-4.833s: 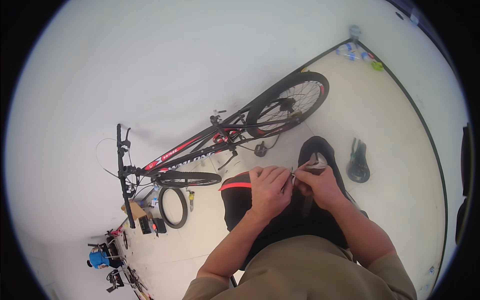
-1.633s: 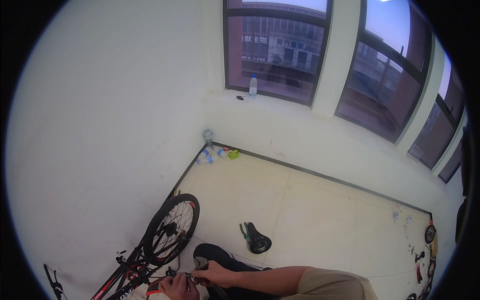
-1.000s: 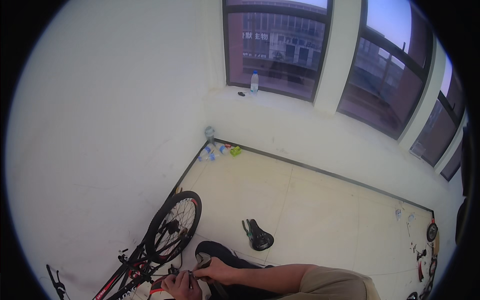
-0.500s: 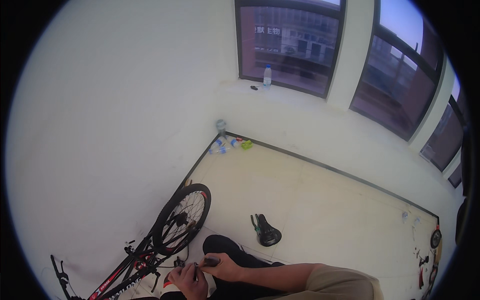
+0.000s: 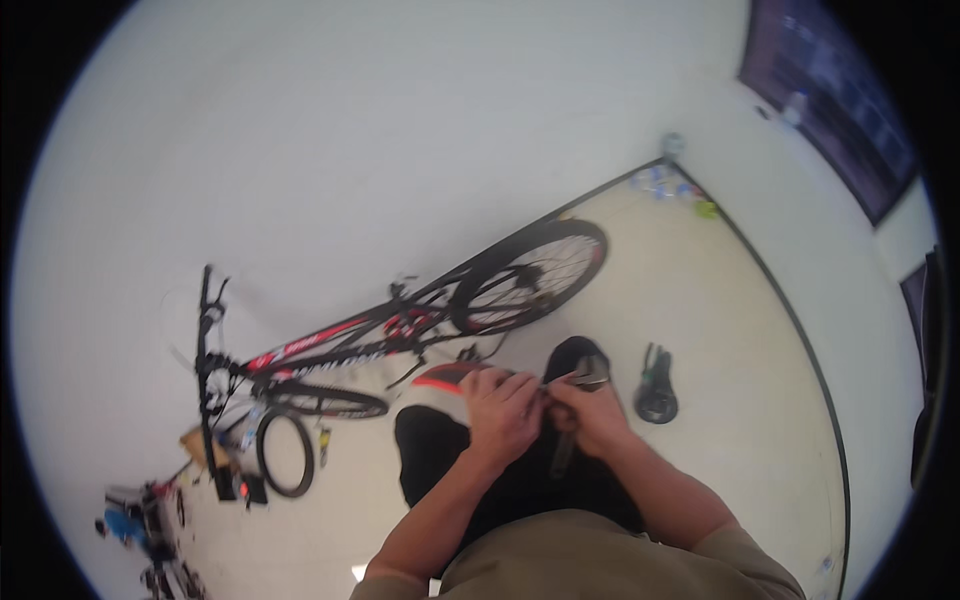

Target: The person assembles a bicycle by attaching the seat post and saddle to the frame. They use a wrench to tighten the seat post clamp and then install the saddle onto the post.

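Note:
My left hand (image 5: 502,412) is closed over a long black piece with a red edge (image 5: 438,378), resting above my lap; its exact kind I cannot make out. Close beside it, my right hand (image 5: 592,415) grips a wrench (image 5: 563,455), whose metal head shows above the fingers and whose dark handle hangs below. The two hands meet at the right end of the black-and-red piece, and the fingers hide the spot where they work. A black bicycle saddle (image 5: 657,392) with a clamp lies on the floor to the right of my knee.
Along the wall leans a black and red bicycle (image 5: 330,345), its rear wheel (image 5: 535,275) toward the corner. A loose tire (image 5: 285,452) and a cardboard box (image 5: 205,447) are at the left. Plastic bottles (image 5: 655,182) sit in the corner.
My view has swung left and down, bringing the whole bicycle, both forearms and the black-and-red piece into sight. Both hands keep their grip close together.

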`<action>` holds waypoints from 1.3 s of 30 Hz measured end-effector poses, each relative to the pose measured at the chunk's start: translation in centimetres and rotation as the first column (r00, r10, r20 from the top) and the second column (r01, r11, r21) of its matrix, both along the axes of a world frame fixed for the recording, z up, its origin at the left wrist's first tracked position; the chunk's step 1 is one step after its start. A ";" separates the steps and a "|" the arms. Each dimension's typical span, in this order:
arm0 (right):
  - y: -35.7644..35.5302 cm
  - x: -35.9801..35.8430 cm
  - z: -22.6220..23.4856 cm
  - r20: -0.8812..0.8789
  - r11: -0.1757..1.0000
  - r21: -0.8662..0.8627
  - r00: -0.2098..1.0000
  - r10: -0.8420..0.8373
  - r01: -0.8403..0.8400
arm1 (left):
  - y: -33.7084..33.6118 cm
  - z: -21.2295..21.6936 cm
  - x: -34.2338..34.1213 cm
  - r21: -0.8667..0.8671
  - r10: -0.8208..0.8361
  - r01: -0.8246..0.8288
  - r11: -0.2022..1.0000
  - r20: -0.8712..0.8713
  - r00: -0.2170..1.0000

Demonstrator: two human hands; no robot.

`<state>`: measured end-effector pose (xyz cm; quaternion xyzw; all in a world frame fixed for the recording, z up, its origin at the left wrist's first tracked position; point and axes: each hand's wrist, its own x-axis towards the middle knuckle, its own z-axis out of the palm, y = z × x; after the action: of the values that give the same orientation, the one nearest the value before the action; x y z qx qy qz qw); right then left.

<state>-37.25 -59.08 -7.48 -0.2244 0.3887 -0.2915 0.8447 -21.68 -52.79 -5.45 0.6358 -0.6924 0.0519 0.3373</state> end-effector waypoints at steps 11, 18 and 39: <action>0.2 -0.4 2.0 -0.054 0.992 -0.124 0.999 -0.001 -0.005 | 0.2 0.6 -0.4 -0.016 0.022 -0.022 1.000 0.016 1.000; -0.3 -0.9 1.0 -0.062 0.986 -0.159 0.997 0.046 -0.055 | -0.1 0.8 -0.8 0.000 0.016 -0.016 1.000 0.051 0.999; -0.7 -1.1 1.3 0.037 0.996 -0.053 0.996 0.079 -0.077 | -0.6 0.5 -0.9 -0.006 0.036 -0.036 0.999 0.076 0.996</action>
<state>-38.38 -59.80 -6.22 -0.2552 0.3557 -0.2726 0.8568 -22.53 -53.40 -4.97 0.6450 -0.6929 0.0837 0.3113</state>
